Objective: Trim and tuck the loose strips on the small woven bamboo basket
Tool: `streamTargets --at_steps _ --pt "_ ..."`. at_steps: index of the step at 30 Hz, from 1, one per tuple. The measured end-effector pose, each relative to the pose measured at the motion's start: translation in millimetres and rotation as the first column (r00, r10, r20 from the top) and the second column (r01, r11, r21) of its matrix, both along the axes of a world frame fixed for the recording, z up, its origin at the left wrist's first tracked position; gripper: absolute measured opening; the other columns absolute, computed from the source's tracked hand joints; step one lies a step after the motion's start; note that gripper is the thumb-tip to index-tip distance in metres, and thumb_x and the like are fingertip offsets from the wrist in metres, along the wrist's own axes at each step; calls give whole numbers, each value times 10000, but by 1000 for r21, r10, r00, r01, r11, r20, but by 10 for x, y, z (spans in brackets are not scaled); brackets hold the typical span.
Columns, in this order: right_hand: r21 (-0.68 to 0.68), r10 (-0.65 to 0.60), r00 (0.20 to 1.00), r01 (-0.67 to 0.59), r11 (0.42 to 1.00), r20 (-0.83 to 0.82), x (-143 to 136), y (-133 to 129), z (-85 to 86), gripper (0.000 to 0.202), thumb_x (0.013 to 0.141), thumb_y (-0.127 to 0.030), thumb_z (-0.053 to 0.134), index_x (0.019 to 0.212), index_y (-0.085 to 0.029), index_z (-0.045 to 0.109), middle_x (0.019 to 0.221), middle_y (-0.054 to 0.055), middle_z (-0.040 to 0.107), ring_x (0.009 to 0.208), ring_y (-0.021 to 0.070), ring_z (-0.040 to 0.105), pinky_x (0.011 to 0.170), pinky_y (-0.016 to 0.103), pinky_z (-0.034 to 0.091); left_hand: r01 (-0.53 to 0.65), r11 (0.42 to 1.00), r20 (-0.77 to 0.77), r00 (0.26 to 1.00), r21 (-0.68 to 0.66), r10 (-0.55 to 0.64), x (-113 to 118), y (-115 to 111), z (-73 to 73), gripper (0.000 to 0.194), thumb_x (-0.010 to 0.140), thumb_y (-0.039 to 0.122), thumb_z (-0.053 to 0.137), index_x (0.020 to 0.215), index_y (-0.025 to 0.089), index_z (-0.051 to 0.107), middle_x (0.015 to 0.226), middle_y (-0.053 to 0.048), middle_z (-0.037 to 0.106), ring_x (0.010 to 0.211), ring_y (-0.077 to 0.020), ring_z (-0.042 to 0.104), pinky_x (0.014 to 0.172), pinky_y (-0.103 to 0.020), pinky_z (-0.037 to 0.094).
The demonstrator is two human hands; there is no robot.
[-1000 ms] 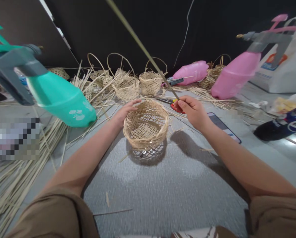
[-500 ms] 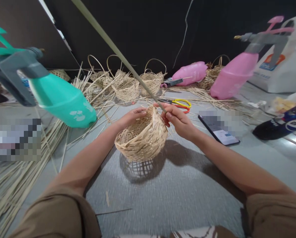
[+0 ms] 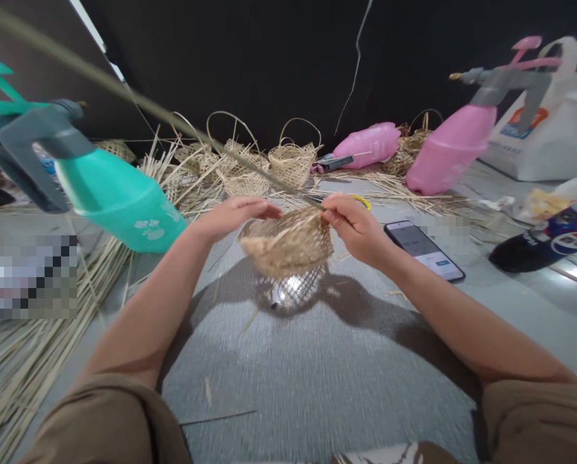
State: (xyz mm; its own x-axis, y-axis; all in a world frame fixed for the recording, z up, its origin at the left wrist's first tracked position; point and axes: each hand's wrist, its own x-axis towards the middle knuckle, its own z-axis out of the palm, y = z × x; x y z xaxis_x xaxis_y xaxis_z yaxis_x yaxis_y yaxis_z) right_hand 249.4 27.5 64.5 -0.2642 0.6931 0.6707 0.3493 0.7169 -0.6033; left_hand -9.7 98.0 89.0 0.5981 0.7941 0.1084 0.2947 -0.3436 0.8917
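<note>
A small woven bamboo basket (image 3: 291, 248), blurred by motion, is held tilted above the grey table. My right hand (image 3: 353, 225) pinches its right rim, at the spot where a long bamboo strip (image 3: 172, 119) joins it. That strip slants up and left across the view. Beside the basket's left rim is my left hand (image 3: 243, 216), its fingers stretched out and gripping nothing. Whether its fingertips touch the rim I cannot tell. Scissors (image 3: 362, 202) with yellow on the handle lie behind my right hand, mostly hidden.
A teal spray bottle (image 3: 124, 196) and loose bamboo strips (image 3: 56, 348) lie to the left. Several handled baskets (image 3: 243, 171) line the back. A phone (image 3: 426, 251), a pink spray bottle (image 3: 455, 148), a Pepsi bottle (image 3: 554, 238) and a white bag (image 3: 530, 145) are on the right.
My left hand has let go of the basket rim and its fingers have straightened. The basket has turned and shifted slightly right, and the strip has swung lower to the left.
</note>
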Motion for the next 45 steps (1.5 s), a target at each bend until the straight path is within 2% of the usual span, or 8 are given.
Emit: streamTargets --at_steps 4,8,13,22,27,34,38,45 --pt "-115 -212 970 199 973 -116 69 57 2 387 956 -563 556 761 -229 551 741 18 539 710 168 484 667 329 399 24 977 -85 996 214 -6 -4 -155 199 350 849 490 699 1045 219 802 1072 -70 753 1042 -283 646 972 -349 448" --pt "-375 -142 921 -5 927 -363 205 123 43 372 886 -599 650 814 -239 585 737 -11 524 561 105 416 464 252 318 130 936 -131 987 327 -91 119 -121 32 305 878 461 641 914 189 775 930 -70 698 933 -250 608 875 -331 424" --pt "-285 -61 716 -197 938 -696 403 273 89 317 762 -501 806 793 -246 621 701 -40 483 630 92 467 544 216 444 58 988 179 980 143 -83 25 187 -268 298 751 465 716 675 181 666 743 -40 587 810 -226 552 837 -366 427" --pt "-301 -4 773 -242 922 -634 409 329 -7 233 768 -433 816 807 -266 659 755 -29 577 683 100 526 587 232 483 56 980 303 946 193 -113 -22 293 -342 534 721 591 753 463 197 502 555 -19 442 660 -195 442 866 -410 418" --pt "-303 2 761 -260 917 -649 357 326 -45 331 683 -518 867 802 -275 677 743 -43 604 588 73 500 501 211 422 -50 984 417 908 173 -27 -30 321 -430 613 734 668 739 445 198 472 550 -10 401 608 -167 405 739 -370 440" --pt "-263 24 728 -279 924 -685 285 251 -4 294 719 -503 854 816 -290 676 766 -49 623 583 75 551 510 228 474 -187 974 551 830 126 88 16 341 -506 667 684 729 745 410 204 438 488 13 377 550 -143 431 657 -333 499" --pt "-227 44 731 -268 936 -681 253 201 32 279 749 -501 834 827 -286 674 770 -48 629 587 73 574 507 216 493 -247 967 600 784 64 160 49 330 -503 657 575 733 817 399 200 476 475 15 459 559 -144 519 721 -333 555" --pt "-286 32 740 -299 910 -672 119 131 -88 294 761 -515 818 828 -262 684 764 -35 673 624 89 636 540 218 549 -283 958 659 728 37 189 81 313 -513 626 611 736 792 436 189 542 516 -5 578 506 -135 541 528 -279 496"
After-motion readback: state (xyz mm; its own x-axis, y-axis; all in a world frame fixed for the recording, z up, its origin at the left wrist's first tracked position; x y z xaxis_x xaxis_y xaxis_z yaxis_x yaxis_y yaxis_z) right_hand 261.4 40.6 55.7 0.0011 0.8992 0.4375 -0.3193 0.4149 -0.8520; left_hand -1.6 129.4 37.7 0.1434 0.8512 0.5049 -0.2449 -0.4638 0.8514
